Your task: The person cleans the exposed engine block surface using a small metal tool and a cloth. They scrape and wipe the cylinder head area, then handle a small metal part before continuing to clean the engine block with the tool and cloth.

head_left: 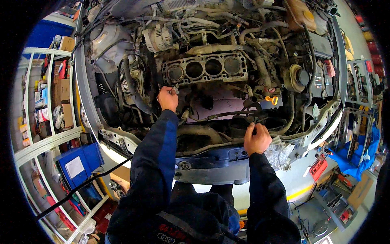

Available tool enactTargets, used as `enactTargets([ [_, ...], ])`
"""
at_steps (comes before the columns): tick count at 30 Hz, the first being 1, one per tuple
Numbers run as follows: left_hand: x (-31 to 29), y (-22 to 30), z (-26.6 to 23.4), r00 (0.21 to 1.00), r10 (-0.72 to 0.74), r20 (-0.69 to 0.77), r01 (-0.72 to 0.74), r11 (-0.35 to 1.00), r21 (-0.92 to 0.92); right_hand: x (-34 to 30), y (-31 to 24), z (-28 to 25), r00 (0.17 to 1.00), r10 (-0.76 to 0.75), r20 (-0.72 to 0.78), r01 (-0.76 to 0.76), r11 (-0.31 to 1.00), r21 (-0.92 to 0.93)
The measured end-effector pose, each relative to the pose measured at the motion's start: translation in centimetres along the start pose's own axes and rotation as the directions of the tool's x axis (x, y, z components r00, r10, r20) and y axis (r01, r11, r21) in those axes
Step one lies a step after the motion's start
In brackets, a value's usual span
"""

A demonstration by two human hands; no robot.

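Note:
Across the middle of the engine bay sits a bare engine block [205, 68] with its row of round cylinder bores facing up. My left hand [167, 99] is closed by the block's front left corner, its fingertips against a small greyish piece too small to name. Over the front of the bay, behind the front crossmember [211, 163], my right hand [257, 139] is pinched closed. A small dark piece shows at its fingertips, and I cannot make out what it is. A grey rag [280, 153] lies beside my right wrist.
An alternator [157, 38] stands at the block's far left. To the right are a yellow-orange dipstick handle [272, 99], a round black-capped reservoir [300, 76] and a brownish coolant tank [302, 16]. White shelving [44, 146] stands left of the car; a red tool case [318, 168] lies right.

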State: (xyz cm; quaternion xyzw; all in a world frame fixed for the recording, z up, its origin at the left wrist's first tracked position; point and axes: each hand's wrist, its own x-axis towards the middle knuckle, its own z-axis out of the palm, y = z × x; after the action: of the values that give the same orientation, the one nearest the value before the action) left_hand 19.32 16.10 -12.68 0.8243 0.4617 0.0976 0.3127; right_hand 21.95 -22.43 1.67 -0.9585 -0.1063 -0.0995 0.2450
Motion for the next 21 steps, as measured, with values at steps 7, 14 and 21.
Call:
enactTargets([
  [7, -0.4, -0.2, 1.8, 0.972, 0.229, -0.057, -0.231, 0.972, -0.041, 0.1, -0.1, 0.1, 1.0, -0.021, 0.02, 0.021, 1.0, 0.008],
  [14, -0.3, -0.2, 0.2, 1.0, 0.014, -0.002, -0.014, 0.992, -0.129, 0.1, 0.2, -0.1, 0.999, -0.027, 0.038, 0.028, 1.0, -0.012],
  [21, -0.2, -0.3, 1.6, 0.988, 0.124, -0.092, -0.131, 0.989, -0.074, -0.2, 0.2, 0.5, 0.999, -0.03, 0.018, 0.03, 0.999, -0.024],
])
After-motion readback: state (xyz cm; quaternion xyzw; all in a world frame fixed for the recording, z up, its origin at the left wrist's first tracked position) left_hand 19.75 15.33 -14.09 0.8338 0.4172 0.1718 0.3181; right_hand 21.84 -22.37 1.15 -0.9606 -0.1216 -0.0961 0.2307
